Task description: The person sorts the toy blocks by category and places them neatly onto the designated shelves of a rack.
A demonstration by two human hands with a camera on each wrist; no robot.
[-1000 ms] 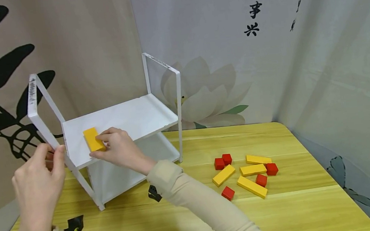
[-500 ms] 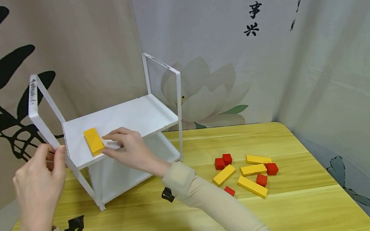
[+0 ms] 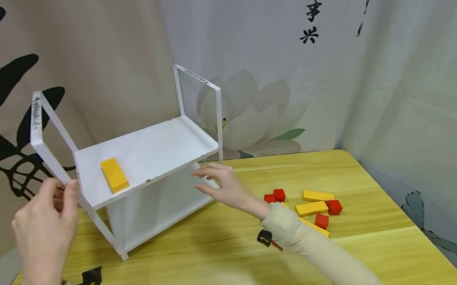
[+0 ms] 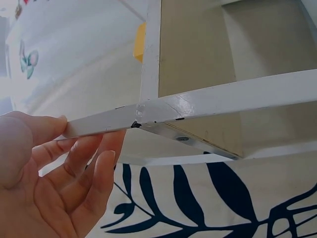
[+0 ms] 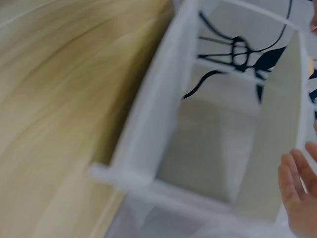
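The white shelf (image 3: 153,145) looks light, stiff; the left hand (image 3: 47,226) pinches its post (image 3: 103,229). The right hand (image 3: 229,186), thumb and fingers apart, holds nothing. On top, just right of the pinch, lies the yellow block (image 3: 114,175), probably light, best gripped by its long sides.

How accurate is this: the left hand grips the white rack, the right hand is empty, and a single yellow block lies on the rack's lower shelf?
The shelf is wrong: the head view shows the yellow block on the upper shelf. The left hand does grip the white rack, and the right hand is empty.
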